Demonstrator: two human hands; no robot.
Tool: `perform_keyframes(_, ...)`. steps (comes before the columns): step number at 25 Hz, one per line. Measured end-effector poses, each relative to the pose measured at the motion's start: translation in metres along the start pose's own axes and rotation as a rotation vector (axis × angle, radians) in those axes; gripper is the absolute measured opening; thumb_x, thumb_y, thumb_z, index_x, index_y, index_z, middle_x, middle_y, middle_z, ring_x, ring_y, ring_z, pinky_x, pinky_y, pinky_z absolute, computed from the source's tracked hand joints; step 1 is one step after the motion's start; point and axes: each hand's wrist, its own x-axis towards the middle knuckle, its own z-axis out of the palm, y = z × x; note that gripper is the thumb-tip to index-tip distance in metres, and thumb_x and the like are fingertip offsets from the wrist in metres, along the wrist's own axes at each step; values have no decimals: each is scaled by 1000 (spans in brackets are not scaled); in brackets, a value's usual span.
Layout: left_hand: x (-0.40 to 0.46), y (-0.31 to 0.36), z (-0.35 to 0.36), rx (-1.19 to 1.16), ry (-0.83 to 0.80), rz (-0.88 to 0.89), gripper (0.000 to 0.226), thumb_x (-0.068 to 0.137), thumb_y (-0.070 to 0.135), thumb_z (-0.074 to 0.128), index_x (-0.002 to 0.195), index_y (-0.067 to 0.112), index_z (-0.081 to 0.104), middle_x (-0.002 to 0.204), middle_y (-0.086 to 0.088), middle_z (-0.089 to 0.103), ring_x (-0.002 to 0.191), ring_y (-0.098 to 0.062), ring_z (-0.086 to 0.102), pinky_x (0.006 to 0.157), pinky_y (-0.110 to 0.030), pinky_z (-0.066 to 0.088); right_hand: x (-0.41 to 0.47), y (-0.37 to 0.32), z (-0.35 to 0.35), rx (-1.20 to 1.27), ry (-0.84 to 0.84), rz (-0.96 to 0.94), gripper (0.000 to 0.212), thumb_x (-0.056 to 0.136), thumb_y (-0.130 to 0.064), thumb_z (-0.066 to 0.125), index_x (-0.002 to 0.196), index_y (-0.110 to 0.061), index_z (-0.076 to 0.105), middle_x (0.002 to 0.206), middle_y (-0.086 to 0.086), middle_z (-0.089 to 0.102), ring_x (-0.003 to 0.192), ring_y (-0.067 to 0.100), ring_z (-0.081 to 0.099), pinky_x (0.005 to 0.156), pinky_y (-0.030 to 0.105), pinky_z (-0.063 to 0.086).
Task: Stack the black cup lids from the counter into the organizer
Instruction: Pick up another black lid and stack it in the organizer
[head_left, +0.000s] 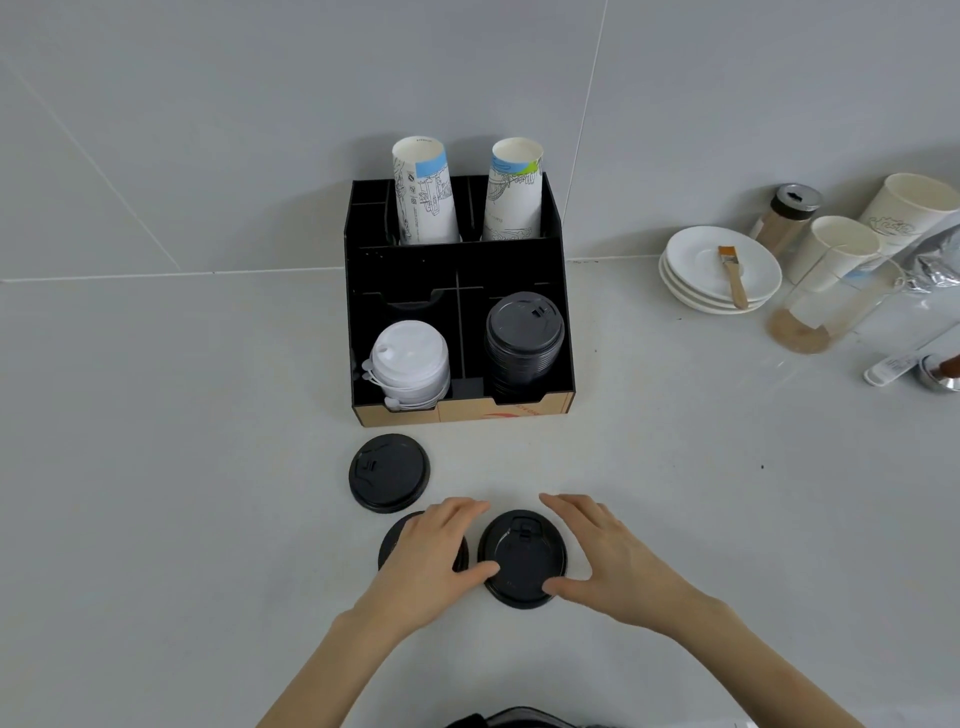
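We see both hands low centre: left hand spread flat over one lid, right hand open, fingertips bracketing middle lid, neither gripped. Third lid above-left, near organizer. Risk: lids skid on smooth counter.

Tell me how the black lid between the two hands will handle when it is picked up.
The black lid looks like thin moulded plastic, so probably light and a bit bendy if squeezed. It lies flat on the counter, so rolling is unlikely. Its low rim gives the right hand little to grip; it may slide first.
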Motion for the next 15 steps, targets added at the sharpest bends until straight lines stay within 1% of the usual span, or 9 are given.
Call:
perform_keyframes(4,0,-2,9,86,-35,8,58,85,40,51,135,25,25,143,7,32,131,-13,28,112,-30,14,-1,4,11,-36,-34,-14,77,80,-32,60,139,-24,11,148,1,19,134,20,22,112,30,25)
perform_keyframes(6,-2,-3,14,158,-58,23,64,79,52,42,134,25,26,142,6,35,130,-15,31,112,-32,14,1,5,17,-51,-34,-22,77,80,-29,60,139,-23,10,149,2,17,135,20,20,112,30,25)
perform_keyframes(8,-2,-5,21,179,3,55,74,67,59,30,132,22,33,137,2,44,125,-18,41,110,-37,20,3,7,22,-50,-3,-21,75,81,-27,59,139,-22,12,148,0,20,134,19,21,112,29,26)
perform_keyframes(10,-1,-6,24,183,66,61,75,65,57,29,130,21,38,132,0,51,121,-19,47,109,-41,26,5,8,24,-28,26,-16,73,81,-26,58,139,-20,15,147,-1,24,133,18,23,112,29,27)
perform_keyframes(13,1,-2,20,153,-1,27,78,65,60,22,134,24,27,139,4,39,127,-15,36,110,-32,16,4,7,23,27,50,-11,71,81,-25,59,138,-20,16,146,-1,26,133,17,25,110,26,26)
perform_keyframes(14,2,-3,19,147,-11,23,73,70,59,26,135,25,25,141,6,36,128,-13,34,110,-30,15,4,6,22,45,60,-11,71,82,-25,58,138,-20,16,146,-2,26,133,16,26,109,24,26)
perform_keyframes(15,3,-2,16,132,-6,26,65,77,55,34,135,26,24,141,7,35,128,-12,32,110,-29,14,5,6,21,61,72,-11,70,82,-25,58,138,-20,17,146,-3,26,132,15,26,108,21,25)
